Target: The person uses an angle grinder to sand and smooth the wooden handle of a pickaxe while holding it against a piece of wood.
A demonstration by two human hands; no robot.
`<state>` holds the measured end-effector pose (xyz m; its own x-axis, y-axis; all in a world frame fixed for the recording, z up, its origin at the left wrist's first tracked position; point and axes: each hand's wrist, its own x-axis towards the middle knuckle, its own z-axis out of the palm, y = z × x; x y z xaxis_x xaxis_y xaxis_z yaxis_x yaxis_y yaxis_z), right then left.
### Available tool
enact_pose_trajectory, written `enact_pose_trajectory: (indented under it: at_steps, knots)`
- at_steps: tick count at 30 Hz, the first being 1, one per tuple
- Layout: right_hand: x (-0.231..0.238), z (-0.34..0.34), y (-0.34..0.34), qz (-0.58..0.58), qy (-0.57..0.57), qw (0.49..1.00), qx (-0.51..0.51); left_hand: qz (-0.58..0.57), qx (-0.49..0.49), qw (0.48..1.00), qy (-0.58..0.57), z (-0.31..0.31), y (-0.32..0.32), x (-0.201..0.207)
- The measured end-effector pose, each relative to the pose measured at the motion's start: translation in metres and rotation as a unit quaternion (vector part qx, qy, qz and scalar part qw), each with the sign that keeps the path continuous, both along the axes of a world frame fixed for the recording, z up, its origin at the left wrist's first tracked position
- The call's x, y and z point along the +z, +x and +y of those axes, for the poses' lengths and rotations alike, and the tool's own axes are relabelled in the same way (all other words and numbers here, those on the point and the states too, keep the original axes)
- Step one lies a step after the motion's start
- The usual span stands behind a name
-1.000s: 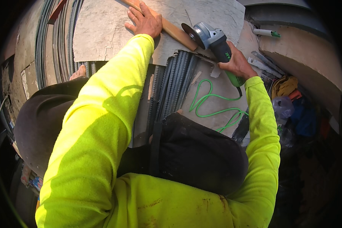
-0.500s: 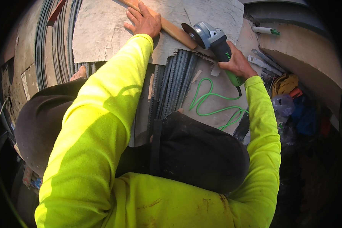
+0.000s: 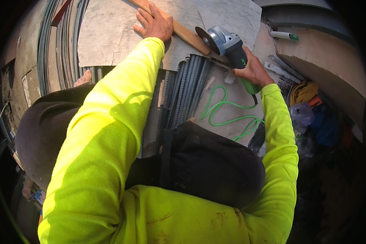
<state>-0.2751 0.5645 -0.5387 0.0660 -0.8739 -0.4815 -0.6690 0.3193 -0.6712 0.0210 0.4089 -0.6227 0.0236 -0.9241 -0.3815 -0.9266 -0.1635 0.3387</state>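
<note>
My left hand [image 3: 155, 25] lies with its fingers spread on a brown wooden strip [image 3: 187, 37], pressing it against a weathered plywood sheet [image 3: 110, 40]. My right hand [image 3: 254, 69] is wrapped round the dark and green body of an angle grinder [image 3: 234, 49]. Its grey metal head and dark disc [image 3: 206, 38] stand at the strip's near right end. Whether the disc touches the wood, or is spinning, I cannot tell. A green cord [image 3: 221, 106] runs from the grinder's rear and loops over the floor.
Bundled ribbed steel bars [image 3: 187, 87] stick out from under the plywood. More long rods [image 3: 44, 49] lie at the left. On the right are a pale pipe [image 3: 281, 35], flat scraps [image 3: 282, 70], a tan cloth [image 3: 304, 91] and plastic bags [image 3: 301, 114]. My bent knees are close by.
The grinder and my right forearm have shifted very slightly. My left hand keeps its place on the wooden strip.
</note>
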Motion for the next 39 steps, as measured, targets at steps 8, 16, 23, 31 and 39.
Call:
enact_pose_trajectory:
  at_steps: [8,16,23,31,39]
  knots:
    - [-0.005,0.003,-0.006,-0.01,0.0,1.0,0.009,0.007,0.003,1.0,0.004,0.0,0.001,-0.001]
    - [-0.004,0.012,-0.012,-0.004,0.001,1.0,0.003,-0.011,-0.003,1.0,0.004,-0.002,-0.005,-0.007]
    - [-0.001,0.005,-0.005,-0.005,0.024,1.0,0.003,0.038,-0.027,0.992,-0.118,0.004,0.003,-0.028]
    - [-0.004,-0.005,0.003,-0.016,0.028,0.999,0.007,0.02,-0.021,0.99,-0.135,-0.001,0.012,-0.033]
    - [-0.006,-0.004,0.002,-0.011,0.009,1.0,0.01,-0.006,0.003,1.0,-0.004,-0.002,0.002,-0.009]
